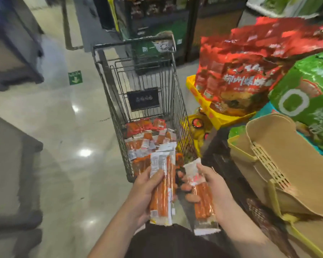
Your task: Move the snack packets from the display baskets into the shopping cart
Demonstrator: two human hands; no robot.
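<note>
left grip (145, 192) clasps packets (161, 190); right grip (211, 189) clasps packet (201, 198); seemingly short of cart (138, 94)

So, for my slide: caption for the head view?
Both hands hold sausage packets near the cart.

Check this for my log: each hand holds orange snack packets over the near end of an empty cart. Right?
Not quite. In the head view the cart is not empty: snack packets already lie on its floor. The left hand and right hand do each hold packets.
</note>
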